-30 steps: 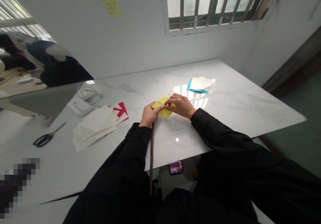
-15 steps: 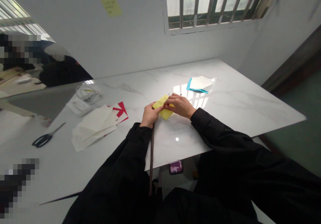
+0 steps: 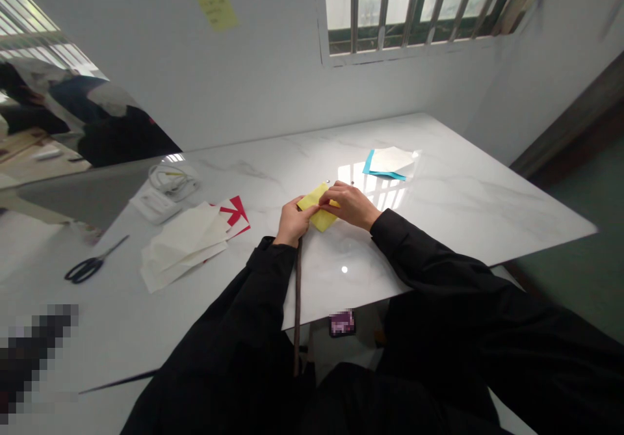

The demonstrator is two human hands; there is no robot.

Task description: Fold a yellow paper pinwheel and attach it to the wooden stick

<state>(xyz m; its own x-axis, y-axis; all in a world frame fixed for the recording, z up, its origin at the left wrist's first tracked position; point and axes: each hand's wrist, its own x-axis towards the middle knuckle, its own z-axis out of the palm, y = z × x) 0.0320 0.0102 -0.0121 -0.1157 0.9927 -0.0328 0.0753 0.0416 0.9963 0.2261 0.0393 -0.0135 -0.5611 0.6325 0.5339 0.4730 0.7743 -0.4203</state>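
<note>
In the head view, a small piece of yellow paper [image 3: 316,194] is between my two hands above the white marbled table [image 3: 468,188]. My left hand [image 3: 292,222] grips its left edge, thumb on top. From the right, my right hand [image 3: 351,203] has thumb and fingertips pinched together on the paper's surface; they cover part of it. A thin brown stick-like strip [image 3: 298,292] runs from below my left hand down past the table's front edge. Whether that hand also holds it, I cannot tell. Beyond the paper lies a tiny shiny piece [image 3: 328,181].
Left of my hands lie cream paper sheets [image 3: 180,243] with red paper pieces [image 3: 236,210], a white box with a coiled cable [image 3: 155,206] and black-handled scissors [image 3: 85,270]. Blue and white papers [image 3: 390,160] lie farther back. A person in dark clothing [image 3: 121,129] is at far left.
Both hands stay on the yellow paper in nearly the same place. My right fingertips have shifted only slightly; the surrounding things have not moved.
</note>
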